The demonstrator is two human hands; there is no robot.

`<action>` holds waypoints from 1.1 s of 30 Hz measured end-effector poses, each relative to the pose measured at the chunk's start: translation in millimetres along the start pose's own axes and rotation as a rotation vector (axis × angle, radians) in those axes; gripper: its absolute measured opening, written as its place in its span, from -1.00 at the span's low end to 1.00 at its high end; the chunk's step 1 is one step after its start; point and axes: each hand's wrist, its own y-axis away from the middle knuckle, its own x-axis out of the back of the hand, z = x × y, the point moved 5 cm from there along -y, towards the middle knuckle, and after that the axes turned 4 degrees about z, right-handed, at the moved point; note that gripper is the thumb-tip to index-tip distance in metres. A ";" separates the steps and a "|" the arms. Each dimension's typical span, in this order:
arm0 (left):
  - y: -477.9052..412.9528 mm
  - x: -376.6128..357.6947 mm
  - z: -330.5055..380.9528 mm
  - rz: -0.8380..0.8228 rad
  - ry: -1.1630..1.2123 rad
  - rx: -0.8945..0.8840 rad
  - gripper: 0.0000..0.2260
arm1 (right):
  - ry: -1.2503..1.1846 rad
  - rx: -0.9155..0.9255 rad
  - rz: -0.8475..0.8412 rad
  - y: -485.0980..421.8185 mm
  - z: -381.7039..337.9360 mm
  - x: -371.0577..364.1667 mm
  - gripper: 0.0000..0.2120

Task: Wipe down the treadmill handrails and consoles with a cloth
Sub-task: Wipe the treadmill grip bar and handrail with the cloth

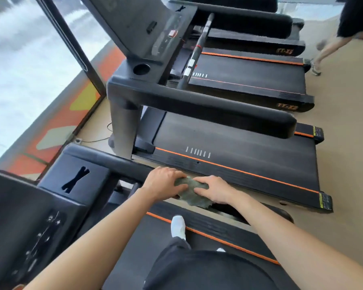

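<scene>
I stand on a black treadmill, and its right handrail (122,162) runs from the console (29,216) at the lower left toward the centre. A grey-green cloth (190,190) is draped over that handrail. My left hand (164,181) lies on the cloth's left end with its fingers over it. My right hand (215,190) covers the cloth's right end, fingers curled onto the fabric. The rail under both hands is mostly hidden.
A second treadmill (239,162) with orange trim stands just beyond the rail, with its own handrail (208,107) and console (138,28). A third treadmill (249,76) is farther back. Another person's legs (327,49) are at the top right. A glass wall (19,70) runs along the left.
</scene>
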 end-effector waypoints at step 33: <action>-20.7 53.0 -333.4 -0.524 0.075 0.333 -0.53 | -0.426 0.039 -0.452 -222.1 -203.1 -101.1 -0.62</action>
